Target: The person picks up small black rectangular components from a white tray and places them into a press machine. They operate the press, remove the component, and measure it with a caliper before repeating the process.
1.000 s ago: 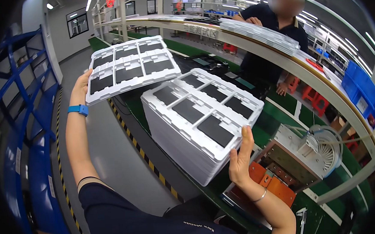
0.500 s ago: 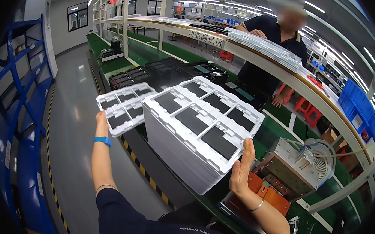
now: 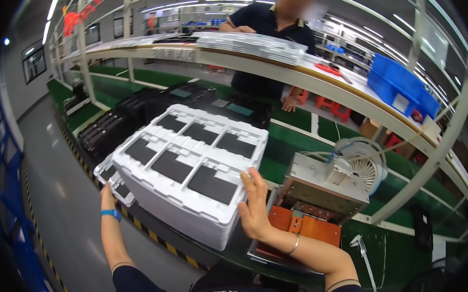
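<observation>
I find the loose white tray (image 3: 119,186) just left of the white tray stack (image 3: 191,171), below the level of its top, with its right part hidden behind the stack's left corner. It lies right at the left hand (image 3: 106,193), on the far side of those fingers; the right hand (image 3: 255,209) is well apart from it. I see the left fingers pinching its near left rim, though their undersides are out of my sight. I cannot judge its long axis, as too little shows; the stack's long axis runs left to right, its right end nearer me.

The tray looks thin, pale and moulded, with dark flat inserts in its pockets. The stack's top layer shows six such inserts in two rows of three. My right fingers are extended, thumb apart, beside the stack's right end; I cannot tell whether they touch it.

The stack sits on the green tabletop (image 3: 387,268). Black trays (image 3: 104,131) lie to its far left, a metal machine (image 3: 322,181) with orange plates (image 3: 319,230) to its right, and a caliper (image 3: 364,258) beyond.
</observation>
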A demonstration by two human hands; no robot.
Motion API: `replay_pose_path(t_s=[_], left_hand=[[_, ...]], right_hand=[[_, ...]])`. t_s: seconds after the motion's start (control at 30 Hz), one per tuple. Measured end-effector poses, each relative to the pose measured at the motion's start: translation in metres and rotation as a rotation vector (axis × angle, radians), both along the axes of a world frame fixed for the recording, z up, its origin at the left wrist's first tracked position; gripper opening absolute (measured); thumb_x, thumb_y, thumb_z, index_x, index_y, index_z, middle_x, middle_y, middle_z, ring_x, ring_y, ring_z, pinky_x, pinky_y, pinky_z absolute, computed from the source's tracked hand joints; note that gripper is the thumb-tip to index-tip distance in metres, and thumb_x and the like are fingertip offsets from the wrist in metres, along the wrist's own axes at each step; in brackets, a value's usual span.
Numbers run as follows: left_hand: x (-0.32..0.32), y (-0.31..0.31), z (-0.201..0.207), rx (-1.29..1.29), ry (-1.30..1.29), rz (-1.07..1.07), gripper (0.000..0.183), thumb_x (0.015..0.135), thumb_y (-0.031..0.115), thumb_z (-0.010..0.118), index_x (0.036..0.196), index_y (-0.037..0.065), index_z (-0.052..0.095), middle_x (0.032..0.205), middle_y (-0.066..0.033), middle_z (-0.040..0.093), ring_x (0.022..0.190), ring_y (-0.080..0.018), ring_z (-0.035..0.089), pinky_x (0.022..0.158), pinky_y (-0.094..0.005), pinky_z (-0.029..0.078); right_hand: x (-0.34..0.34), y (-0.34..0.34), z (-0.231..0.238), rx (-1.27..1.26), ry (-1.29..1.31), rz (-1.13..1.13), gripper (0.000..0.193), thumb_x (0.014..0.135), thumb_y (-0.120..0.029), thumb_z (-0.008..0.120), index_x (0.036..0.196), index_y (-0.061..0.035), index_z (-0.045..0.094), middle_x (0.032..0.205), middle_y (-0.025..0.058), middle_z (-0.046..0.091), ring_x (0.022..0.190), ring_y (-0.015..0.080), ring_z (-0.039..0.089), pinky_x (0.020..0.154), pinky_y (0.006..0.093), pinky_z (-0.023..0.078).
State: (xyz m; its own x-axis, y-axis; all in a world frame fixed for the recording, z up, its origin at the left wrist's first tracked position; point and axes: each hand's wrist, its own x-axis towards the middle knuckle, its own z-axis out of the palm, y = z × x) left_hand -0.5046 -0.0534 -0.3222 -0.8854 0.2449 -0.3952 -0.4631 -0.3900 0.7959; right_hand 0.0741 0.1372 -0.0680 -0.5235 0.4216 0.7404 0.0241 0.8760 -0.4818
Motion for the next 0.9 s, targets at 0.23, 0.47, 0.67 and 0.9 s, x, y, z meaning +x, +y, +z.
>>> replay_pose_path(t_s=[0.23,0.47,0.67,0.9], left_hand=[[0.008,-0.001,0.156,-0.996,1.075,0.678,0.059,0.081,0.036,0.071,0.128,0.004,0.056,0.117,-0.0231,0.061,0.110,-0.0396,0.056,0.096,-0.0443,0.044],[0.225,0.119,0.394,-0.523,2.107,-0.255,0.019,0.082,0.017,0.069,0.097,0.005,0.069,0.096,-0.0113,0.067,0.096,-0.0308,0.060,0.085,-0.0385,0.048],[0.223,0.158,0.373,-0.773,2.232,-0.646,0.016,0.086,0.018,0.063,0.093,0.004,0.067,0.094,-0.0101,0.065,0.097,-0.0303,0.056,0.083,-0.0401,0.048],[0.219,0.162,0.372,-0.718,2.275,-0.704,0.014,0.089,0.018,0.060,0.093,0.005,0.067,0.092,-0.0082,0.066,0.097,-0.0294,0.056,0.085,-0.0386,0.047]], right_hand=[[-0.001,0.020,0.075,0.097,0.072,-0.090,0.040,0.089,-0.020,0.060,0.125,-0.0022,0.056,0.122,0.0157,0.056,0.116,0.0329,0.048,0.101,0.0413,0.035],[-0.045,0.067,0.102,0.122,-0.628,-0.434,0.046,0.086,-0.043,0.063,0.109,-0.0037,0.068,0.112,0.0151,0.063,0.110,0.0316,0.055,0.089,0.0446,0.043],[-0.063,0.082,0.122,0.102,-0.822,-0.431,0.058,0.074,-0.055,0.071,0.103,-0.0059,0.072,0.109,0.0159,0.063,0.108,0.0322,0.058,0.088,0.0453,0.046],[-0.072,0.106,0.138,-0.142,-1.023,-0.351,0.068,0.056,-0.058,0.081,0.100,-0.0075,0.075,0.090,0.0109,0.072,0.089,0.0277,0.068,0.080,0.0401,0.048]])
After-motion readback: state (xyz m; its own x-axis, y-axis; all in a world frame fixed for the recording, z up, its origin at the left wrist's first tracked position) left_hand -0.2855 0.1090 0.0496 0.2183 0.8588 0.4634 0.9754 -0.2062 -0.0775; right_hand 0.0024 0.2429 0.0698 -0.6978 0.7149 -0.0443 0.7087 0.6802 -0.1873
